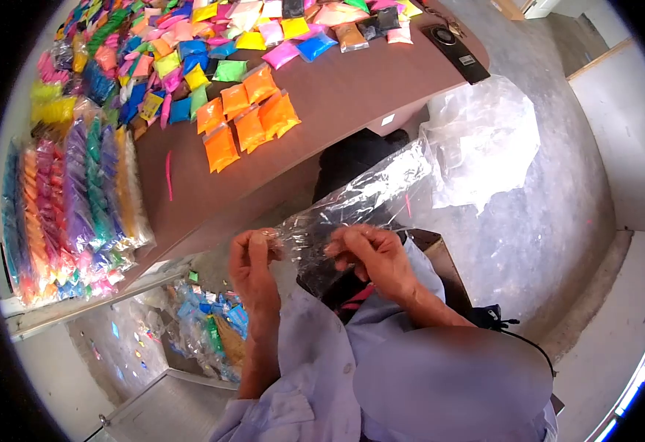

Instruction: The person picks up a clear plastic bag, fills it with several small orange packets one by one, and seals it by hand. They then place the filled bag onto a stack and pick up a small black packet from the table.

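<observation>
I see both hands pinching a clear bag, the left hand (254,258) on its corner and the right hand (372,254) beside. The bag (366,195) stretches up over the floor, near the table (337,96) with orange packets (249,118).

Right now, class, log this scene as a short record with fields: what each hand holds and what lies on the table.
left hand: pinches one edge of the clear plastic bag
right hand: grips the same bag's edge
table: brown top
orange packets: grouped near the table's middle
mixed colour packets: spread at the far end
packed bundles: stacked along the near-left edge
</observation>
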